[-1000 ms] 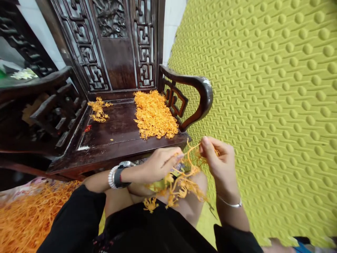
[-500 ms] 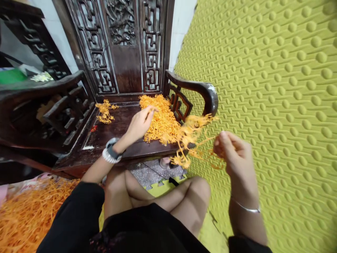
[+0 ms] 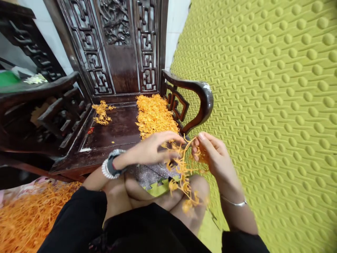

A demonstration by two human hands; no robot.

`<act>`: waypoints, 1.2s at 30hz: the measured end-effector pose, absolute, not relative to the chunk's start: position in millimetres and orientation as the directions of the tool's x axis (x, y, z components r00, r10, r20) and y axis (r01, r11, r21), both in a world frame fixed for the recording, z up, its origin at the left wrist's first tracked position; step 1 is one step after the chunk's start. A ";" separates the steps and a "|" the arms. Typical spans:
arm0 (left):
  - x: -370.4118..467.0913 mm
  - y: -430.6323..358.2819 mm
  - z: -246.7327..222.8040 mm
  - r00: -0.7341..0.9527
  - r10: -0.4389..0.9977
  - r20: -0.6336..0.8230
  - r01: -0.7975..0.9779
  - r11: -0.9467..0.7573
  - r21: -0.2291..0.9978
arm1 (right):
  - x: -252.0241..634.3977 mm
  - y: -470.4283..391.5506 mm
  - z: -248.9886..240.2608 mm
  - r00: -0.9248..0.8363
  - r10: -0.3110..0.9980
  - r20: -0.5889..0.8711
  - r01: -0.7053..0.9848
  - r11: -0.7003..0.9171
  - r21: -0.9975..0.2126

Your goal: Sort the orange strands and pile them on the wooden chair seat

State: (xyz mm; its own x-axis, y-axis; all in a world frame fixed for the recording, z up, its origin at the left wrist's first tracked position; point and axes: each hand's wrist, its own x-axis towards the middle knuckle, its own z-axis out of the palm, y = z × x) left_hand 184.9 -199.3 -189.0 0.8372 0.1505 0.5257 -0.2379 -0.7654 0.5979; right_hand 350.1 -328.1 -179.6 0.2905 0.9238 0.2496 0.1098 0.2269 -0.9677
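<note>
My right hand (image 3: 214, 153) is closed on orange strands, pinching one thin stem between thumb and finger, with more bunched in the palm. From it a loose orange cluster (image 3: 183, 168) hangs over my knee. Just left of that cluster, my left hand (image 3: 158, 149) has its fingers apart, reaching toward the strands; whether a fingertip touches them is blurred. Behind my left hand, a dense pile of orange pieces (image 3: 155, 114) lies on the right part of the dark wooden seat (image 3: 121, 121). A smaller orange bunch (image 3: 102, 112) sits at the seat's back left.
A carved chair arm (image 3: 202, 95) curves beside the pile on the right. The carved backrest (image 3: 122, 66) stands behind the seat. A large heap of orange strands (image 3: 39, 214) lies at lower left. Textured yellow-green matting (image 3: 276, 123) fills the right side.
My left hand has moved from the pile to the right, toward the strands. My right hand has come left and inward, and the cluster now hangs down below it.
</note>
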 end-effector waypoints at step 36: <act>137.5 -254.6 -237.0 0.892 -0.008 0.452 -0.029 -0.999 0.041 | 358.5 -363.2 -202.5 0.457 0.886 0.080 -0.115 0.148 -0.982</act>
State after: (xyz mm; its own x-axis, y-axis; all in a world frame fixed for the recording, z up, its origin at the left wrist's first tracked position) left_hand 137.5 -254.6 -237.0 0.8921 -0.0079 0.4517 -0.0294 -0.9987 0.0406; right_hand 358.5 -363.2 -202.5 0.4571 0.8858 0.0801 -0.1152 0.1483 -0.9822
